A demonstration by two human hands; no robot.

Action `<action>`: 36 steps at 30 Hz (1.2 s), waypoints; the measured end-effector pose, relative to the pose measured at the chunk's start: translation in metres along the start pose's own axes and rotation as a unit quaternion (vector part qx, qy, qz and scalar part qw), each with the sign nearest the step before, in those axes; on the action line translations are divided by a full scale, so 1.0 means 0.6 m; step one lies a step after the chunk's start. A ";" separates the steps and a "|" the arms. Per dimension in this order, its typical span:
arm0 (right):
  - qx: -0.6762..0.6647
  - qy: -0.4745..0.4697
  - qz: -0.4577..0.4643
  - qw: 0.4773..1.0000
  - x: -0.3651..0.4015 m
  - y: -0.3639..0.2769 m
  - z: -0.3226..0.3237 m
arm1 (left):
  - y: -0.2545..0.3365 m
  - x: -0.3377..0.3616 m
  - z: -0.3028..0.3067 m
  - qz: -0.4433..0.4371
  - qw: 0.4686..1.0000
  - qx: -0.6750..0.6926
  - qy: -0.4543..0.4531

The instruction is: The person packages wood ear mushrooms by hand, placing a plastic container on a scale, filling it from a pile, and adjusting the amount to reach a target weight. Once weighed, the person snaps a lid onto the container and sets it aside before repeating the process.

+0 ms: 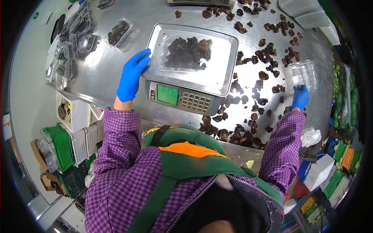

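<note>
My left hand (134,73), in a blue glove, is at the left rim of the scale's metal tray (155,72), fingers stretched out and holding nothing. On that tray sits a clear plastic box (165,64) of dark wood ear mushrooms (186,52). The digital scale (180,99) below shows a lit green display, its digits hard to read. Over to the right, my right hand (300,98), also gloved in blue, has its fingers closed on the near edge of a clear plastic container (303,73). No mushrooms show inside that container.
Loose wood ear mushrooms (266,54) are scattered over the steel table (116,73) right of the scale. Filled clear boxes (120,33) stand at the left. White containers (299,11) are stacked at the far right, a crumpled plastic bag (311,138) by the right edge, green crates (58,147) lower left.
</note>
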State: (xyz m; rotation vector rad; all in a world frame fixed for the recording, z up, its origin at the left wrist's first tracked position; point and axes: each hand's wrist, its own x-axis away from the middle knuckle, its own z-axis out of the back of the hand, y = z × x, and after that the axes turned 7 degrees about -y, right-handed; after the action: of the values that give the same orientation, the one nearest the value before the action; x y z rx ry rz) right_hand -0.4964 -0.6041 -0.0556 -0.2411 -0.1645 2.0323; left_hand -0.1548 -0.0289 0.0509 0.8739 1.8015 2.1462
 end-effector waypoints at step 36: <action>-0.035 0.075 -0.328 0.941 0.169 0.213 -0.050 | 0.046 0.091 -0.213 0.073 0.902 -0.082 -0.417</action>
State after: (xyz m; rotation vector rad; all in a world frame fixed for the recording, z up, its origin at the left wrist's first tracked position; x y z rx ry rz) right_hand -0.6445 -0.5714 -0.1231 -0.3339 -0.1906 1.3413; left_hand -0.2640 -0.1132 0.0833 1.5961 1.1231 1.5533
